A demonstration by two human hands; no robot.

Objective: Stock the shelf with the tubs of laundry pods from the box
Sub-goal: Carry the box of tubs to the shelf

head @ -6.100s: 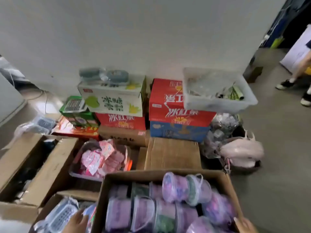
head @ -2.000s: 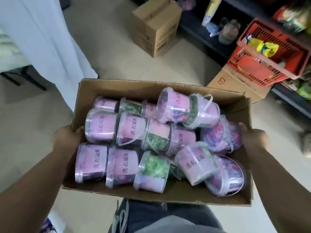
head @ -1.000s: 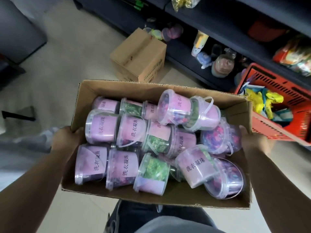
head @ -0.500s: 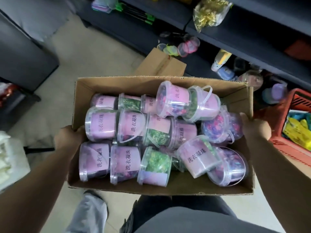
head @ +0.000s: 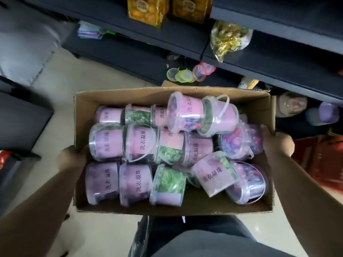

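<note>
Tubs (head: pixel 139 143) in box (head: pixel 167 210), held between left grip (head: pixel 72 158) and right grip (head: pixel 276 141)

We lose the fingers of our left hand (head: pixel 71 158) and right hand (head: pixel 277 143) behind the box (head: pixel 167 210); past the right hand, a red blur (head: pixel 319 160) runs off the edge.

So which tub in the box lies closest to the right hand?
The tub of mixed blue and pink pods lying against the box wall beside the right hand; the others lie farther from it.
</note>
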